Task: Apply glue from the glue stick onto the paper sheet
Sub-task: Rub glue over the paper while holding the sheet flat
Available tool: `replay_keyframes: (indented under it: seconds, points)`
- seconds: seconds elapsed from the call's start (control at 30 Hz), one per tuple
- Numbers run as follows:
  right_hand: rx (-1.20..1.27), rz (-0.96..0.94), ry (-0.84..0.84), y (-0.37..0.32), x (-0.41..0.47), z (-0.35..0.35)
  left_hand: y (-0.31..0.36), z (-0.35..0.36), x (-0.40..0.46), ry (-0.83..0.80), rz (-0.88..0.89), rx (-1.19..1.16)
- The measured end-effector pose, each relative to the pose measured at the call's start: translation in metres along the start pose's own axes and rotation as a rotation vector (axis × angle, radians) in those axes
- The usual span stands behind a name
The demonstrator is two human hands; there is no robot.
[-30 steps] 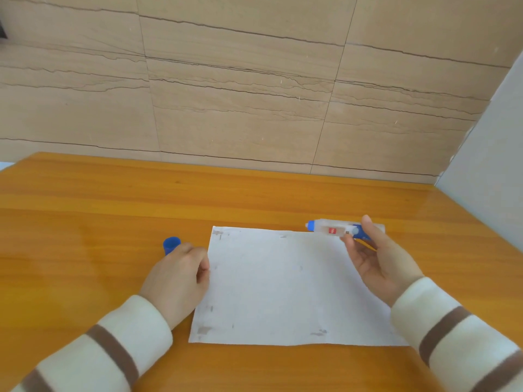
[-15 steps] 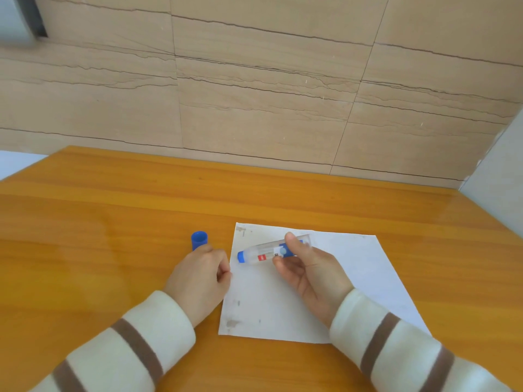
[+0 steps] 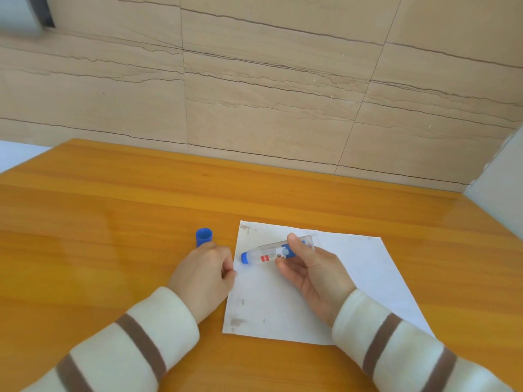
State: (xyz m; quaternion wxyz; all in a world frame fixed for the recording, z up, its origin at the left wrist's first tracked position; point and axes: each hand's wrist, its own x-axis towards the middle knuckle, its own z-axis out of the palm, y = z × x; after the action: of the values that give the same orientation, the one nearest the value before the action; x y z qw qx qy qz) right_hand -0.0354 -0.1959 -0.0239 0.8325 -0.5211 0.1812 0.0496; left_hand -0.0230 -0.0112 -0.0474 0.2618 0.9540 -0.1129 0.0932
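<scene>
So right-hand fingers [image 3: 293,241] pinch the clear blue-tipped glue stick [image 3: 276,249] low over the white paper sheet's [image 3: 359,267] left edge, left hand [image 3: 205,271] curled there probably pinning it, blue cap [image 3: 204,236] parked on the orange desk [image 3: 113,222].

Orange wooden table [image 3: 113,210]: white paper sheet [image 3: 362,278] lying flat, blue cap [image 3: 204,236] upright just left of it.

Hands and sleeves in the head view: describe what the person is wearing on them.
Both the left hand and the right hand are bare, with no gloves, rings or watch showing. Each arm wears a cream knitted sleeve with wide brown stripes and a thick cuff at the wrist.
</scene>
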Motion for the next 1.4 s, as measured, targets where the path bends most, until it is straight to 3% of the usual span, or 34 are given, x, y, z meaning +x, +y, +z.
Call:
replay_keyframes:
  seconds: [0.37, 0.67, 1.4]
  points:
    - [0.085, -0.037, 0.03, -0.018, -0.005, -0.023, 0.003, -0.004, -0.002, -0.007, 0.042, -0.016]
    - [0.108, -0.128, 0.186, -0.057, -0.017, -0.077, 0.006, -0.005, -0.004, 0.013, 0.061, -0.027]
    - [0.006, -0.099, 0.244, -0.049, -0.018, -0.121, 0.009, -0.006, -0.006, -0.005, 0.04, -0.001]
